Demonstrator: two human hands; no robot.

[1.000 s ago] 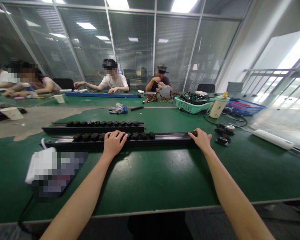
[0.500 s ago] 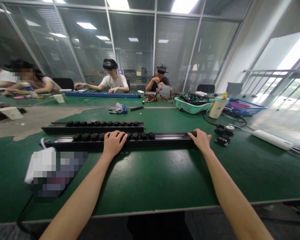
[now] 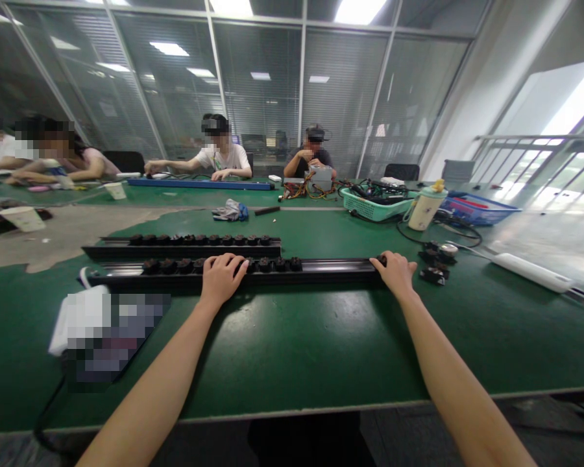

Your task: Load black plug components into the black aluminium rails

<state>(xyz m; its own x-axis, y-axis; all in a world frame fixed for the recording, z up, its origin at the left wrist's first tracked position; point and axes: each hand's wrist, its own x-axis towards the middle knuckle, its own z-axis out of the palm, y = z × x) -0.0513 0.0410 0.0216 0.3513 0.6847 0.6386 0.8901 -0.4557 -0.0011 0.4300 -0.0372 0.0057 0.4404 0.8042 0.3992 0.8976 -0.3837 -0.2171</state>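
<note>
A long black rail (image 3: 338, 267) lies across the green table, with a row of small black socket-like modules (image 3: 279, 264) sitting in its channel. My left hand (image 3: 221, 275) rests over the rail near its middle, its fingers closed round the rail and covering some modules. At the rail's right end, my right hand (image 3: 395, 271) is closed with its fingertips on a small dark piece (image 3: 381, 260), mostly hidden by the fingers. Behind it stands a second, shorter black rail (image 3: 185, 250) that carries a similar row of modules.
Loose black modules (image 3: 435, 275) lie right of my right hand. Farther back are a cream bottle (image 3: 422, 209), a green basket (image 3: 377, 209), a blue basket (image 3: 486, 211) and a grey cloth (image 3: 230, 211). A white power strip (image 3: 533, 271) lies right. Several people sit across the table.
My right hand has shifted very slightly to the right at the rail's end. My left hand stays in place on the rail.
</note>
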